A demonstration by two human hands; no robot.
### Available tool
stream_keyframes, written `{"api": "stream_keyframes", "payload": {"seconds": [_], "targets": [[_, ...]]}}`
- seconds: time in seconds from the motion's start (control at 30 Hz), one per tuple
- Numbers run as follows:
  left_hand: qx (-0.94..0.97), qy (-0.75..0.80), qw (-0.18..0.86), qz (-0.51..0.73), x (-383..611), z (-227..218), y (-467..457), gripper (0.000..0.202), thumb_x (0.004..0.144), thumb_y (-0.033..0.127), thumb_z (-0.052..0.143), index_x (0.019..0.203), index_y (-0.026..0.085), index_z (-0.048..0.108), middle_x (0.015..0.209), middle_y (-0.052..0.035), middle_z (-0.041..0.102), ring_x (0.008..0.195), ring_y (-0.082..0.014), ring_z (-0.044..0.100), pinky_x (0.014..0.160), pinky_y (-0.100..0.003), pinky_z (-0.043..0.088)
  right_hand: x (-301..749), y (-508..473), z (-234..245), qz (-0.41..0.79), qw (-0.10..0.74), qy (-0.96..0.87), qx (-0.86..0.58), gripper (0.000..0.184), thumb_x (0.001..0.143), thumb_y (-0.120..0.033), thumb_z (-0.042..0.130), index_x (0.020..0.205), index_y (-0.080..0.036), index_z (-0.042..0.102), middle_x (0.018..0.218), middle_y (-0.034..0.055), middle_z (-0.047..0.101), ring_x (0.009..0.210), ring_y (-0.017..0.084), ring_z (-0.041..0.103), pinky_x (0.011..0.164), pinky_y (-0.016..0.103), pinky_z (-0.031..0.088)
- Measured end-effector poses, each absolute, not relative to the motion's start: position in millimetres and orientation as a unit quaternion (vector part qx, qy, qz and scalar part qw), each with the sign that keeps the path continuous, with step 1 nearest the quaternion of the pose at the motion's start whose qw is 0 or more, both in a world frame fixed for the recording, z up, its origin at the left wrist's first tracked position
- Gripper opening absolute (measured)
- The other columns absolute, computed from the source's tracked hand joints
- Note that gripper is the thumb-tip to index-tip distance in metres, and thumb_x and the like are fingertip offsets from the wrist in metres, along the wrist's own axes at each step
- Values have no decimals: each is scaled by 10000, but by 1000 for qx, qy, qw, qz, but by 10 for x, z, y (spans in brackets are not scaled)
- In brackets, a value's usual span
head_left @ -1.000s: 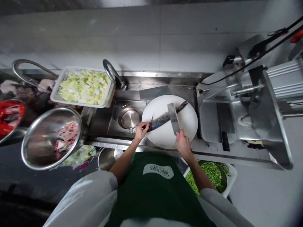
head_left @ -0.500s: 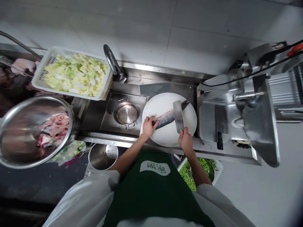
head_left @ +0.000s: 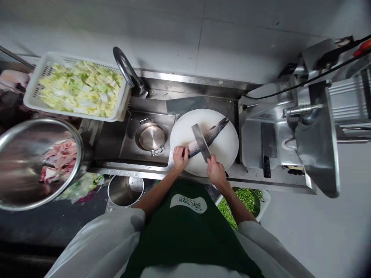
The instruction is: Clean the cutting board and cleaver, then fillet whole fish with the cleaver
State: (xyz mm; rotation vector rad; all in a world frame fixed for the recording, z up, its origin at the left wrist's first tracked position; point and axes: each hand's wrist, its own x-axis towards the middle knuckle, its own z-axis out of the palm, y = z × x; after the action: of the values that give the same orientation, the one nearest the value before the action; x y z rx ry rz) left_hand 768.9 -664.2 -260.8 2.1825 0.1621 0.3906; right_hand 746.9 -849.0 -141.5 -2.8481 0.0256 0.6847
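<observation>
A dark striped fish lies slantwise on a round white cutting board set over the sink. My left hand is closed on the fish's near, left end and pins it to the board. My right hand grips the handle of a broad cleaver. The blade lies across the fish, close to my left hand.
A small steel pan sits in the sink beside the board, with a tap above it. At left are a white basket of chopped cabbage and a steel bowl of raw meat. A slicing machine stands right. Chopped greens sit below the counter.
The cleaver has moved left along the fish, from near the tail toward my left hand. My left hand has kept its hold on the fish's end. The view has shifted slightly.
</observation>
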Motion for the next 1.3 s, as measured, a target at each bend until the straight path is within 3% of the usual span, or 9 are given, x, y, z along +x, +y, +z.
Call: {"api": "stream_keyframes", "payload": {"seconds": [0.5,0.8,1.03,1.3], "targets": [[890,73,423,153,7694,-2661,-6687,248,1050,332,473,949,230,675,958,-111,705,933,-266,606,893,-444,494,7631,-8084,-1464,274,35,-90,-957,300,1109,-203,274,1306,-108,478,1011,170,783,933,254,760,767,303,458],[895,62,427,113,7755,-2654,-6654,262,1056,324,447,935,229,658,958,-122,695,935,-278,600,874,-453,466,7363,-8258,-1187,386,13,-55,-921,256,1047,-138,350,1281,-141,453,975,140,769,920,271,750,762,305,433],[890,63,444,81,7836,-2685,-6587,259,1053,319,445,930,226,654,925,-119,658,931,-284,592,880,-456,439,7796,-7821,-1391,347,13,-78,-934,354,1021,-60,339,1353,-96,454,1081,211,761,1024,291,746,852,333,488],[894,49,438,78,7864,-2740,-6711,257,1051,304,432,908,218,627,893,-120,656,901,-283,594,847,-452,449,7882,-7925,-1423,345,22,-56,-937,292,1102,-196,279,1287,-121,491,1023,164,774,957,267,749,792,307,482]]}}
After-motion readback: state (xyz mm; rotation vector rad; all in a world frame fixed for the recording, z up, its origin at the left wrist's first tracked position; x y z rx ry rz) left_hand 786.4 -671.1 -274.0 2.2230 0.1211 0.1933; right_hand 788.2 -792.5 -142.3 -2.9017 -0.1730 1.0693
